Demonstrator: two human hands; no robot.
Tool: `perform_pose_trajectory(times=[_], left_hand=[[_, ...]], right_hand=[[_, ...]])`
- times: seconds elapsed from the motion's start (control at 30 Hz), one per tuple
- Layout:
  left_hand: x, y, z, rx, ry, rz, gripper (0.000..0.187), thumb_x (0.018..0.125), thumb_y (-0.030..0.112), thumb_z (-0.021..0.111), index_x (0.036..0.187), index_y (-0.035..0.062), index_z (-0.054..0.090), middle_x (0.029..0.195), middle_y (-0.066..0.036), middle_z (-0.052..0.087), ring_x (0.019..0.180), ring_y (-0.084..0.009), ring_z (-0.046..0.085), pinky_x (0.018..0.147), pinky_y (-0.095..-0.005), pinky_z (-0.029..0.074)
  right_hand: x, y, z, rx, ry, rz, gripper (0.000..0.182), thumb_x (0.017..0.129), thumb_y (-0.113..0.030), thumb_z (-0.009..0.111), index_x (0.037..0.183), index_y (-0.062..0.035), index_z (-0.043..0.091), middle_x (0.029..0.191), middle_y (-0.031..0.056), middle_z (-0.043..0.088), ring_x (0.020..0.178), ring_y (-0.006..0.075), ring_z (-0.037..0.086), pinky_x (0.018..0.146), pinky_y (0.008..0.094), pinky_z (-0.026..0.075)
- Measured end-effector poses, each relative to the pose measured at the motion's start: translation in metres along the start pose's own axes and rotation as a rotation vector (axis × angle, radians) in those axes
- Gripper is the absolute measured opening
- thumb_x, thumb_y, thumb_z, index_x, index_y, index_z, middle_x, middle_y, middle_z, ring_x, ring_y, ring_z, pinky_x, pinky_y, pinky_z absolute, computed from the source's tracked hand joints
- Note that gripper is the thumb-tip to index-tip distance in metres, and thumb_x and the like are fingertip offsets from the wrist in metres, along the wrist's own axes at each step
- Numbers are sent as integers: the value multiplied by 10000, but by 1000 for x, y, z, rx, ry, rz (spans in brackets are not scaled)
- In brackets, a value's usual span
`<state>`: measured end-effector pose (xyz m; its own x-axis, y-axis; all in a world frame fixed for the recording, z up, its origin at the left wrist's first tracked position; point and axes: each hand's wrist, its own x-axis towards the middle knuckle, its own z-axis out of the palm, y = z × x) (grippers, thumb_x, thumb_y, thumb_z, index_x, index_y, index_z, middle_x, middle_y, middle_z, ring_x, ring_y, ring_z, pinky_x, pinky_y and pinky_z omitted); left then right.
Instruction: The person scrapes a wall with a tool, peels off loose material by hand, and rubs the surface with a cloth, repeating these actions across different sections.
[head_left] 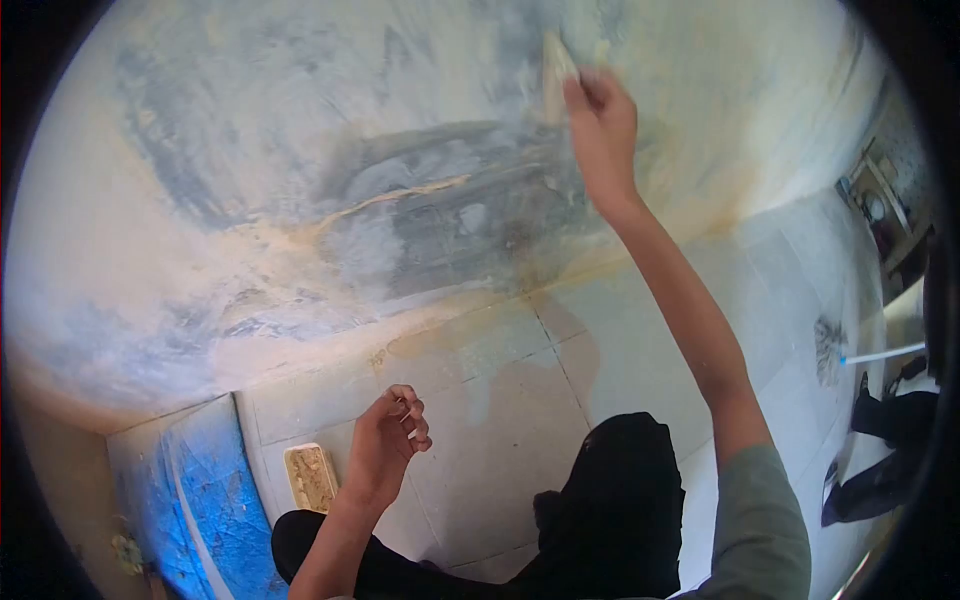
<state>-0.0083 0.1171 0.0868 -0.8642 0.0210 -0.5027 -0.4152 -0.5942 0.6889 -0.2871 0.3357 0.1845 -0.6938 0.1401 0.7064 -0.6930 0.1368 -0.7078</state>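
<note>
My right hand [605, 115] is raised to the upper part of the wall [270, 90], closed on a flat, pale scraper [556, 80]. The scraper's blade lies against or very close to the wall surface, above a grey damp-looking patch [440, 230] with a cream streak across it. Lower down, over the floor, hovers my left hand [388, 445], its fingers loosely curled and apart, with nothing visible in them. Just left of that wrist, a small yellowish rectangular tub [312, 478] with lumpy beige paste stands on the floor.
Pale floor tiles [480, 420] with wet smears meet the wall's foot. A blue sheet-like covering [215, 490] lies at lower left. My dark-trousered knee [620, 500] is bent in front. At far right are a broom head [828, 350] and another person's dark-clothed legs [880, 470].
</note>
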Motion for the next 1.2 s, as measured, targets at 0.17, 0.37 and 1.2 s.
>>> perform_pose_trajectory(times=[0.17,0.37,1.2], left_hand=[[5,-3,-13,-103,-38,-28,85,856,150,471,924,131,519,797,15,517,676,-125,513,668,-288,426],[-4,2,-5,-115,-4,-9,99,827,125,479,913,123,528,756,11,518,632,-145,487,611,-289,404],[31,13,-24,-150,-19,22,117,836,159,485,943,134,526,825,23,522,672,-125,516,664,-284,432]], right_hand=[[47,-38,99,-459,262,-840,264,809,11,577,1068,-38,589,993,190,633,891,322,612,815,391,480],[-27,8,119,-428,-216,-1307,398,755,32,584,1144,-53,592,1021,134,641,850,298,581,797,400,476],[83,-18,64,-528,173,-1004,312,692,-90,682,992,-161,732,1040,-37,704,990,124,636,964,312,490]])
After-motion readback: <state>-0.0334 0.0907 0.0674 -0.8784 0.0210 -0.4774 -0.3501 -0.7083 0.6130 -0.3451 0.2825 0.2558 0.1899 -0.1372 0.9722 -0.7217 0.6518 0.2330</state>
